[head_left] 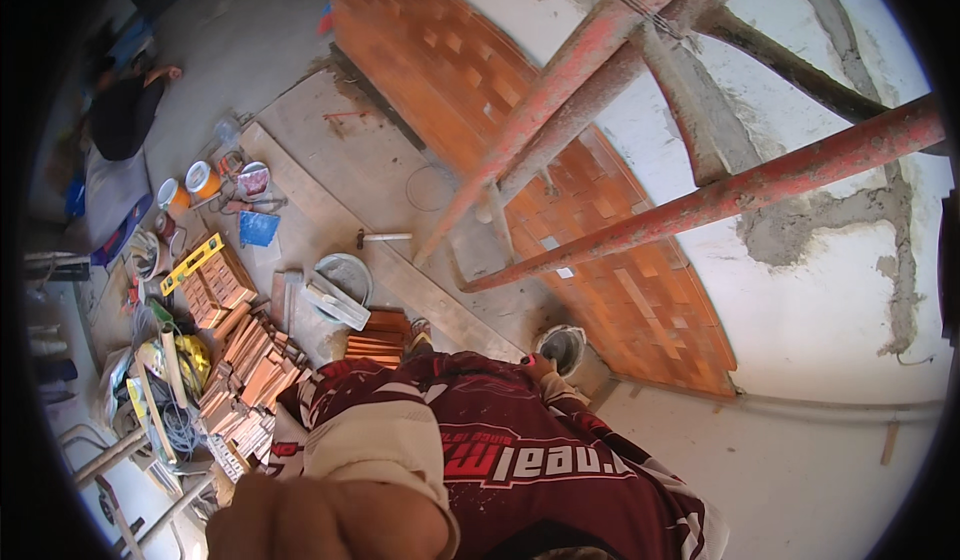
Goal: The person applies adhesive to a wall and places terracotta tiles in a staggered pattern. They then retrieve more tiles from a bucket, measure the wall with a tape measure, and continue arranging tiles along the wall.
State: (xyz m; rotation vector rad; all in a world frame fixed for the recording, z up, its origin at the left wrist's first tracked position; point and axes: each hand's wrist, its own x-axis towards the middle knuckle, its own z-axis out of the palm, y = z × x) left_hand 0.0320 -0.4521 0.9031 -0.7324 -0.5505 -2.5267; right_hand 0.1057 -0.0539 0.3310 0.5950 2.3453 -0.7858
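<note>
My left hand [325, 522] is raised very close at the lower edge, with its cream sleeve cuff [380, 440] behind it. Its knuckles show, but the fingers run out of view. Farther down, my right hand [541, 367] looks closed beside a mortar-smeared bucket [562, 348]. A small dark and pinkish bit shows at its fingers; I cannot make it out. Near my feet lies a stack of orange-brown brick tiles [376, 338]. Left of it, a round grey basin [345, 278] has a pale flat bar [338, 303] across it.
Red scaffold poles [700, 200] slant across the right, before a wall partly faced with brick tiles [600, 230]. At left lie loose tiles [250, 360], a yellow level [191, 264], a hammer [385, 237] and paint buckets [203, 179]. Another person [125, 115] is at the far left.
</note>
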